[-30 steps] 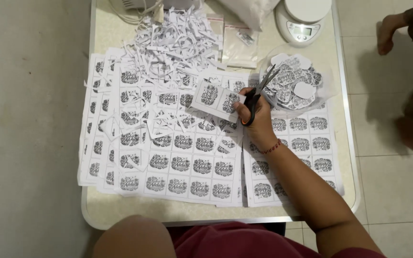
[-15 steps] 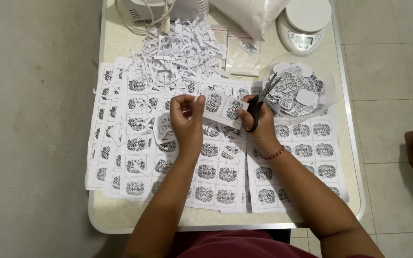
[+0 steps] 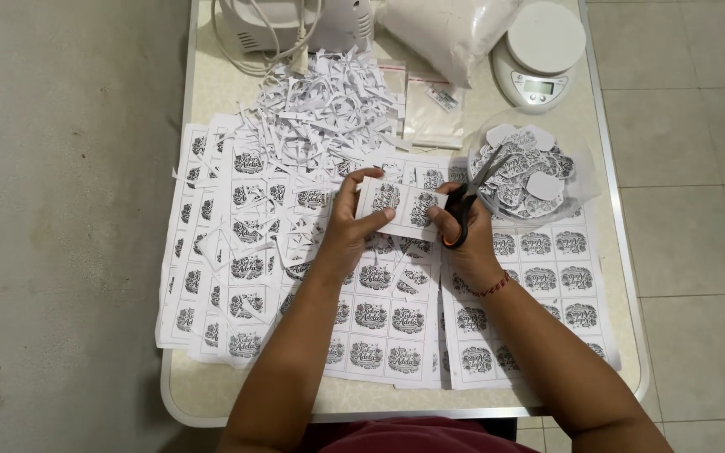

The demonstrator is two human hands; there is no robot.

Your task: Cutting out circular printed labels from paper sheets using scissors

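Table [image 3: 211, 394]: two hands, left hand [image 3: 347, 226], right hand [image 3: 461, 239]; one scissors [image 3: 468, 201], one two-label strip [image 3: 400, 205].

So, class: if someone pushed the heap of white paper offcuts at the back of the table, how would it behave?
The heap of paper offcuts would probably scatter rather than slide as one, since it is loose thin strips piled at all angles. Each strip looks very light and floppy, so a draught might shift them. Some may snag on the printed sheets they overlap.
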